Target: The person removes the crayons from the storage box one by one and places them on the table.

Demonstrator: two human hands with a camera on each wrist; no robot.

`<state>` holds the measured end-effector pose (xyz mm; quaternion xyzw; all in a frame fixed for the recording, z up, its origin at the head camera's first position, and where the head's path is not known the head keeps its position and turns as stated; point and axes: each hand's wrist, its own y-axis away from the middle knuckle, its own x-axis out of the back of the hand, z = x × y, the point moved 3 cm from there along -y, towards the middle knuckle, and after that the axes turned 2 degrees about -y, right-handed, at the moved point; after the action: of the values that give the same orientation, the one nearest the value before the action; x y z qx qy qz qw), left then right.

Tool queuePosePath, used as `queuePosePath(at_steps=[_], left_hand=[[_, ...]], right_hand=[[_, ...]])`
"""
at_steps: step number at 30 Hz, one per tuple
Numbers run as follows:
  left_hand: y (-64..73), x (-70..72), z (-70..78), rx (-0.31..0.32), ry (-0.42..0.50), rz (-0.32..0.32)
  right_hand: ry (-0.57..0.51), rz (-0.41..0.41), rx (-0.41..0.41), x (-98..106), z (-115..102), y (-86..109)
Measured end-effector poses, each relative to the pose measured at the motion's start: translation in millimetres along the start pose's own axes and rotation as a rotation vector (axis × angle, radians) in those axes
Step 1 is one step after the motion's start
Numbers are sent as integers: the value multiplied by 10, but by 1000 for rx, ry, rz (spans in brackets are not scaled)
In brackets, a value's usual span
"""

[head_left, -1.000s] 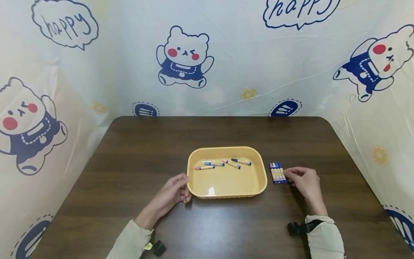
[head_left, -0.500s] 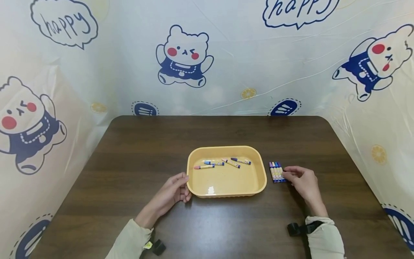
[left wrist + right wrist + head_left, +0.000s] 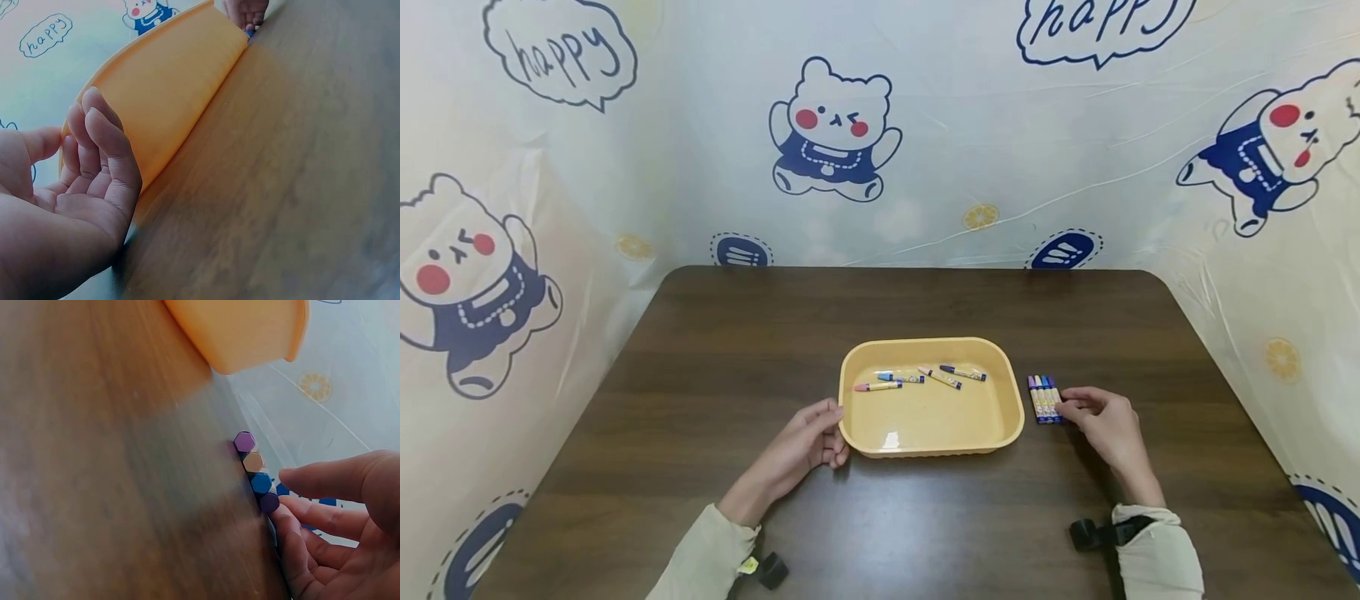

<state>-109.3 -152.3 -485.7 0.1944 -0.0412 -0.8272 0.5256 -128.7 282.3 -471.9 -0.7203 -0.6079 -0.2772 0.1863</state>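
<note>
A yellow plastic tray [image 3: 931, 429] stands on the table with several crayons [image 3: 941, 378] lying loose along its far half. My left hand [image 3: 805, 440] grips its left rim, thumb at the edge and fingers curled against the outer wall, as the left wrist view shows. Just right of the tray, several crayons lie side by side in a tight row [image 3: 1042, 402]. At the row's right side is my right hand [image 3: 1107, 423], its fingertips touching the outermost crayon. In the right wrist view that purple-ended crayon [image 3: 270, 502] sits against the index finger, with the thumb held above.
The dark wooden table [image 3: 910, 533] has its far edge against a pale curtain [image 3: 917, 150] printed with cartoon bears. Black camera straps circle both wrists over light sleeves [image 3: 1157, 554].
My right fingertips have edged slightly left against the crayon row, which looks a little narrower. The left hand stays on the tray's rim.
</note>
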Motion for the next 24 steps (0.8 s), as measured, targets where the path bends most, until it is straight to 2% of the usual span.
queuePosePath(at_steps=[11, 16, 24], left_hand=[[50, 40, -40, 21, -6, 10], [28, 27, -36, 19, -12, -5], [-8, 11, -22, 6, -2, -7]], right_hand=[[-65, 1, -3, -11, -10, 79], [-71, 64, 34, 73, -74, 122], [-38, 146, 121, 150, -340, 102]])
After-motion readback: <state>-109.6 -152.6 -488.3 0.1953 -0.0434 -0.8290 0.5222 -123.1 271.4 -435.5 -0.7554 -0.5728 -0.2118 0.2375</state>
